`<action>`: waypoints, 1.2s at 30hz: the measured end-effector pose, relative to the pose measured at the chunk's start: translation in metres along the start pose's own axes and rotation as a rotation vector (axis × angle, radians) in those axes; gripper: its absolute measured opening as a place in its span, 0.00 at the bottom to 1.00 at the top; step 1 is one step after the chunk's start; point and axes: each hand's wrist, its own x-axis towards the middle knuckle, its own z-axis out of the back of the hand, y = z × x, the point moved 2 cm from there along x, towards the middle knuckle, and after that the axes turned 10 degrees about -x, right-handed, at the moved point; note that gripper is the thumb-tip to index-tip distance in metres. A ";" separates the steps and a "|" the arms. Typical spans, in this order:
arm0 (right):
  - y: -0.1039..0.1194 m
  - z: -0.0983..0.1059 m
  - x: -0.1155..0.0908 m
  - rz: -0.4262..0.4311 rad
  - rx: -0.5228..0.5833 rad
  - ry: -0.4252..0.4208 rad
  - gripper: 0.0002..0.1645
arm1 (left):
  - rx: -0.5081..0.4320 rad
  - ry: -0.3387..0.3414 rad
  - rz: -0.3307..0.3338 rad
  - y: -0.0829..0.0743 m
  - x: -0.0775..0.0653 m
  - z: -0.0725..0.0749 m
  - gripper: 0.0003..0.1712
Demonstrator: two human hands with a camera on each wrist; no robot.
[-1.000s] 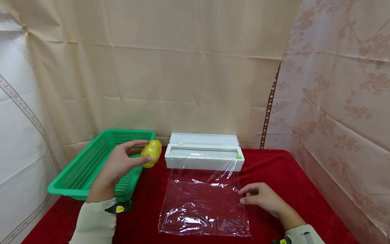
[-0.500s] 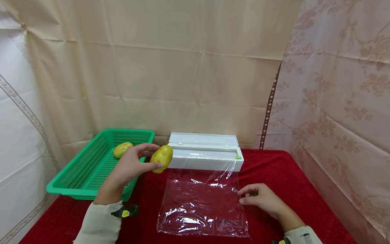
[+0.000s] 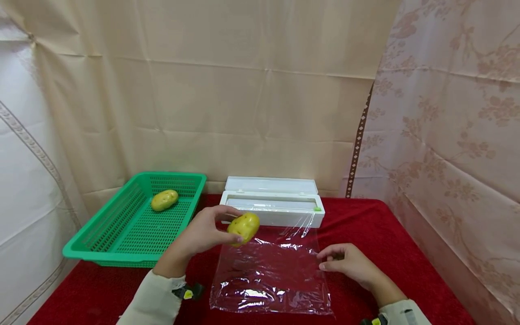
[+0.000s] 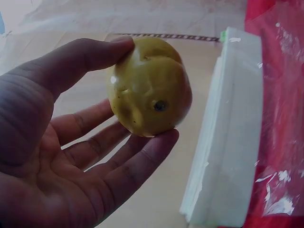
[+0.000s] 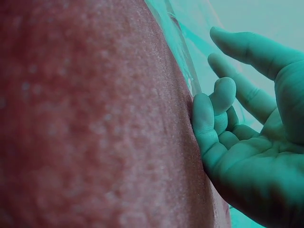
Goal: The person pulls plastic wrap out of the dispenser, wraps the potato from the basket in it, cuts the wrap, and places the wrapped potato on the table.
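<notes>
A yellow potato is held between the thumb and fingers of my left hand, above the upper left part of a clear plastic film. In the left wrist view the same potato shows a dark spot, gripped at the fingertips. The film comes out of a white cling-film box whose lid stands raised at the back. My right hand rests on the red cloth by the film's right edge, fingers loosely bent and holding nothing. In the right wrist view the right hand lies against the cloth.
On the left is a green slotted basket, with a second potato lying inside towards its far end. A small green slider sits at the box's right end. Red cloth covers the table, and beige curtain hangs behind it.
My left hand has carried the potato to the right, from beside the basket to over the film. This uncovers the second potato in the basket. The right hand stays in place.
</notes>
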 end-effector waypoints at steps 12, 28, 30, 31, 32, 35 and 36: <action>-0.004 -0.001 0.002 -0.008 -0.013 -0.013 0.19 | 0.016 0.114 0.016 0.013 0.006 -0.036 0.34; 0.001 0.003 0.000 -0.010 -0.045 -0.032 0.19 | -0.042 0.195 0.075 0.029 0.010 -0.080 0.37; 0.001 0.002 0.000 0.002 -0.041 -0.031 0.19 | -0.051 0.201 0.085 0.032 0.010 -0.084 0.37; 0.001 0.002 0.001 0.006 -0.040 -0.029 0.19 | -0.047 0.207 0.086 0.034 0.010 -0.086 0.37; 0.001 0.001 0.001 0.013 -0.040 -0.027 0.20 | -0.043 0.214 0.085 0.035 0.010 -0.088 0.36; 0.001 0.000 0.002 0.019 -0.043 -0.024 0.19 | -0.020 0.237 0.079 0.037 0.010 -0.091 0.36; 0.001 0.000 0.002 0.018 -0.044 -0.024 0.19 | -0.014 0.245 0.073 0.037 0.010 -0.092 0.36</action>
